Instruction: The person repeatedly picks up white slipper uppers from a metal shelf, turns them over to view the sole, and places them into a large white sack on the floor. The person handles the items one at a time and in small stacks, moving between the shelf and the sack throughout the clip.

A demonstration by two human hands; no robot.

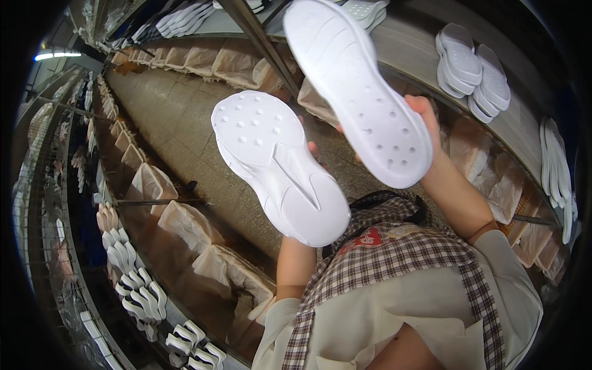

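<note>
Two white shoe soles are held up in front of me, apart from each other. The left sole (280, 166) shows a face with small raised studs at its far end and a long narrow groove toward its near end. My left hand (313, 149) is closed on it from behind, with only fingertips showing past its right edge. My right hand (427, 117) grips the other sole (357, 86) by its right edge near the lower end. That sole is tilted and shows small round holes in its lower part and curved lines higher up.
A grey shelf (407, 52) at the upper right bears stacked white soles (459, 58). More soles (143, 296) stand in rows on the lower-left rack. Lined baskets (185, 225) run below the shelves on both sides of a tiled floor (160, 111). A metal post (262, 43) rises ahead.
</note>
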